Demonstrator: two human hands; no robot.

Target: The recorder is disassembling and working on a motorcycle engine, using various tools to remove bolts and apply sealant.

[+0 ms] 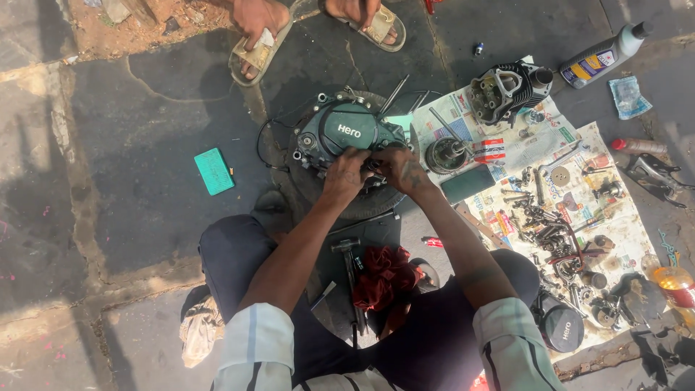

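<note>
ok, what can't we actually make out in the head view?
- Fingertips of left hand and right hand: curled together against the engine case, so any held part is hidden.
- Small parts on the newspaper: too small to tell apart.
- Second person: only sandalled feet, cut off by the top edge.

Green rectangular block [214,171] on stone paving, finned cylinder head [507,88], plastic bottle [603,56], red rag [386,276].

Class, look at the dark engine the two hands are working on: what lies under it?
The engine rests on a tyre lying flat on the stone ground; only its outer edge shows. The left hand, right hand and engine cover the rest.
</note>
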